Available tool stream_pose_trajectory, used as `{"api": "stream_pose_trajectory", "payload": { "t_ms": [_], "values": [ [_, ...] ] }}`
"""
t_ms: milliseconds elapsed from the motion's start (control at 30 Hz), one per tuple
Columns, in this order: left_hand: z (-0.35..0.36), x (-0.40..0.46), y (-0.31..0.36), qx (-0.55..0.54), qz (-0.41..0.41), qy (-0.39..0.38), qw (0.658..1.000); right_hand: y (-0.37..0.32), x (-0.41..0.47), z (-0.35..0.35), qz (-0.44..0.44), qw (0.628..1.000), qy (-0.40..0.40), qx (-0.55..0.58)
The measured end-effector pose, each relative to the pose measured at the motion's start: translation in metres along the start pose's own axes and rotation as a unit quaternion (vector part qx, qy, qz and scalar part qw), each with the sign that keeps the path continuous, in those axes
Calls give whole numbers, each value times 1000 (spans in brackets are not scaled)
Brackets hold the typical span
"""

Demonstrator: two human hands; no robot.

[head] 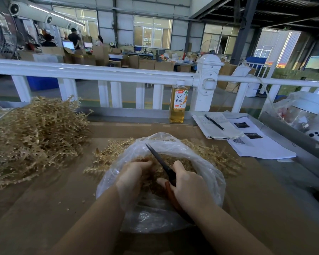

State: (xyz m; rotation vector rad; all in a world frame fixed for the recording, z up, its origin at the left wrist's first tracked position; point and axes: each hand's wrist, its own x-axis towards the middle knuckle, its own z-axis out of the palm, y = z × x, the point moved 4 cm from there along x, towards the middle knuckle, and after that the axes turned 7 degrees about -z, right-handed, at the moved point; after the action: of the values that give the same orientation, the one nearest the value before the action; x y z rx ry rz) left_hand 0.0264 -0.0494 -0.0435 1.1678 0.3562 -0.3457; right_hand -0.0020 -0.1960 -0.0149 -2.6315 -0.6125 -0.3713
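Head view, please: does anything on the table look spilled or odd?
Tan plastic sprigs lie outside the clear plastic bag on both sides, and small crumbs dot the brown cardboard tabletop left of it.

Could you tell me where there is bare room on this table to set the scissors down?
Bare cardboard lies near left, between the sprig pile and the plastic bag, and near right, between the bag and the printed sheets. Crowded: the pile far left, notebook and bottle at the back.

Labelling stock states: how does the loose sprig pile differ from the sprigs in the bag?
Loose pile: big, bare on the table, untouched. Bagged sprigs: smaller clump inside a clear plastic bag, left hand holding them, right hand holding scissors over them. Both are tan, branchy sprigs.
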Motion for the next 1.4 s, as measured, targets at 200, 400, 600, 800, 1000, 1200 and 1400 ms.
{"api": "stream_pose_trajectory", "payload": {
  "t_ms": [200, 400, 600, 800, 1000, 1200, 1400],
  "values": [
    [-1, -5, 5, -29, 51, -5, 998, 1, -3, -7, 21, 997, 58, 36],
    [-1, 1, 5, -57, 84, 73, 992, -2, -7, -6, 16, 996, 65, 51],
    [1, 1, 3, -94, 129, 56, 986, -3, -7, -5, 27, 998, 32, 54],
    [4, 1, 5, -78, 85, 11, 993, -3, -6, -4, 37, 998, 26, 51],
    [2, 1, 1, -47, 98, 17, 994, -2, -5, -4, 47, 997, 24, 50],
    [-2, 2, 1, -70, 77, 23, 994, -3, -5, -3, 46, 998, 24, 47],
    [-3, -2, 0, -57, 61, -12, 996, -3, -5, -3, 45, 998, 17, 37]
  ]
}}
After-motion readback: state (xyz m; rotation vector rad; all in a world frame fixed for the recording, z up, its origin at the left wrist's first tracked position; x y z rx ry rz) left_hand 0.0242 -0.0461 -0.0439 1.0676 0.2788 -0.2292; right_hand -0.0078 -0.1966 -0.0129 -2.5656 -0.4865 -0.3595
